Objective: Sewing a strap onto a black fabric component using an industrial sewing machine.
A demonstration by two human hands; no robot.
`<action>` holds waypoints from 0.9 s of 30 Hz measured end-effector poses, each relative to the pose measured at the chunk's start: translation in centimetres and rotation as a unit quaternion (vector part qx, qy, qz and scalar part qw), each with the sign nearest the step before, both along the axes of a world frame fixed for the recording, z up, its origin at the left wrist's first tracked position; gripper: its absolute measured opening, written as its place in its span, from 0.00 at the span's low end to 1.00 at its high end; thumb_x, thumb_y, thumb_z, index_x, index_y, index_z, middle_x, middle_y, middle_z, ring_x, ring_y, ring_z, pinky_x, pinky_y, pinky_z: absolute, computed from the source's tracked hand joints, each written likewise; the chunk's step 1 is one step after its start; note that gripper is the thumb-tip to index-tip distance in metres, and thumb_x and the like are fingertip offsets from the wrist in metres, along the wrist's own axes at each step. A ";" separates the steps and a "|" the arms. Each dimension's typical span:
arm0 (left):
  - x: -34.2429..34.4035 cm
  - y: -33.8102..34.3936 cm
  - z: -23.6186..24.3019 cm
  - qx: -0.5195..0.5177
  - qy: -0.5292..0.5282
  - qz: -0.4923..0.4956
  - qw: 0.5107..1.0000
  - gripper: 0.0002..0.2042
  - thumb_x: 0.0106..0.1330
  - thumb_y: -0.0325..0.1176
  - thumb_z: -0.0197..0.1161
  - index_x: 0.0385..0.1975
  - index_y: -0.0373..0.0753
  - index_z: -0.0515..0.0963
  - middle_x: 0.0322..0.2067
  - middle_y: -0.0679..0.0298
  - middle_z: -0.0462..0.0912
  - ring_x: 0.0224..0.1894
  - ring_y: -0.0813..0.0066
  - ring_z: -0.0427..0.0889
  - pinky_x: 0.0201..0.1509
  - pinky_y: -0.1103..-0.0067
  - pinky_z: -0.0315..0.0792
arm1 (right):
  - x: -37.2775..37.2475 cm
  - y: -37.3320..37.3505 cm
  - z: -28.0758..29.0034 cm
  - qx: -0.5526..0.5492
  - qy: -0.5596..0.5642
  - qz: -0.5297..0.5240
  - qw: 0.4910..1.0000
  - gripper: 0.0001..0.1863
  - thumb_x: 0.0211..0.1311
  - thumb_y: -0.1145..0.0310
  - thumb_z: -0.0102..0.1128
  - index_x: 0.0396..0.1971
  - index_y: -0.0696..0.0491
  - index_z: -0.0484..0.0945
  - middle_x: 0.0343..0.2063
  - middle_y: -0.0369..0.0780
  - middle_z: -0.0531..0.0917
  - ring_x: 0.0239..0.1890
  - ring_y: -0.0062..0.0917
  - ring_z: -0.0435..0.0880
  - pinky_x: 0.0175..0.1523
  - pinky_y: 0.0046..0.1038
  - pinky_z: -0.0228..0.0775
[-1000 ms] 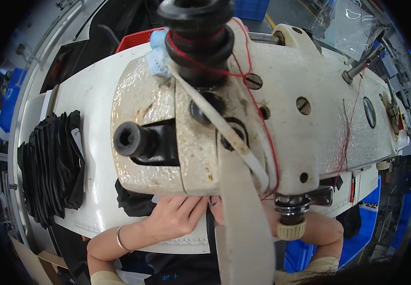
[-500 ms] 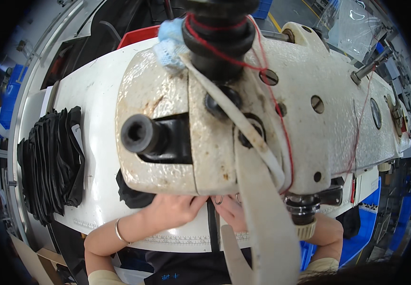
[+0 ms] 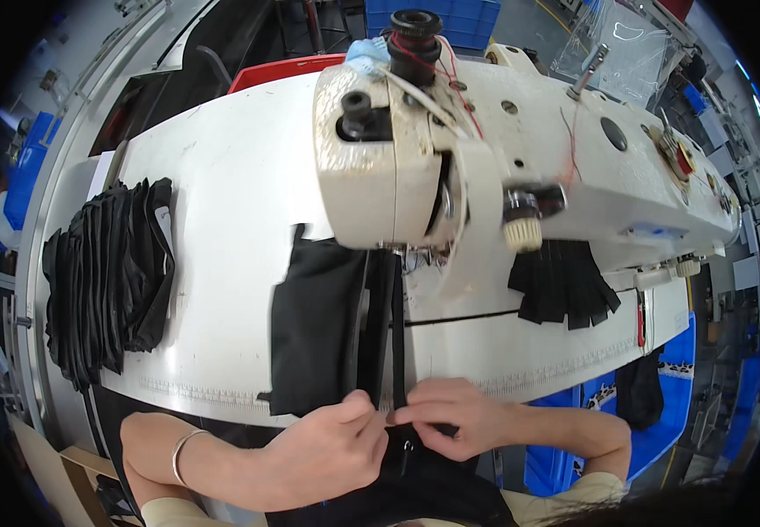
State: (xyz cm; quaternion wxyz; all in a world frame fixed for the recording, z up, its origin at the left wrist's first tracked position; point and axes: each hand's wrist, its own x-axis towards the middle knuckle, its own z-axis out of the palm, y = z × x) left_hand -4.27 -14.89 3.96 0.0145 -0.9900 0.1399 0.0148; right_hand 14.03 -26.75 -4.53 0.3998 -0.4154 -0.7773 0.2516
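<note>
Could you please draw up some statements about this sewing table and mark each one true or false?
1. A bracelet is on the wrist of the left hand. True.
2. The black pile lies to the right of the machine. False: it lies to the left.
3. The red bin is beyond the far edge of the table. True.
4. The right hand is far from the left hand. False: they are close together.
5. A black strip runs from near the machine toward the right hand. True.
</note>
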 end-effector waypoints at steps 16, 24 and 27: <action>-4.2 -2.1 -4.8 -0.237 -0.229 0.296 0.897 0.16 0.48 0.18 0.65 0.40 0.31 0.78 0.23 0.63 0.65 0.25 0.67 0.67 0.30 0.76 0.62 | -3.9 -5.0 1.3 0.020 -0.252 -0.177 0.951 0.26 0.44 0.73 0.65 0.49 0.61 0.75 0.29 0.41 0.75 0.33 0.30 0.76 0.36 0.26 0.71; -1.4 5.8 -4.1 -0.560 -0.398 0.493 0.534 0.08 0.67 0.25 0.53 0.41 0.29 0.76 0.29 0.68 0.78 0.32 0.79 0.75 0.40 0.84 0.70 | -3.5 -4.4 -0.8 0.190 -0.393 -0.116 0.892 0.16 0.48 0.70 0.54 0.37 0.63 0.78 0.39 0.46 0.78 0.48 0.40 0.78 0.58 0.38 0.70; 0.3 11.8 -1.3 -0.609 -0.348 0.453 0.550 0.08 0.68 0.27 0.52 0.35 0.29 0.76 0.29 0.70 0.76 0.32 0.85 0.72 0.38 0.88 0.67 | -3.2 -4.3 -0.4 0.199 -0.417 -0.092 0.882 0.17 0.49 0.69 0.53 0.37 0.64 0.78 0.39 0.46 0.78 0.48 0.40 0.78 0.59 0.38 0.69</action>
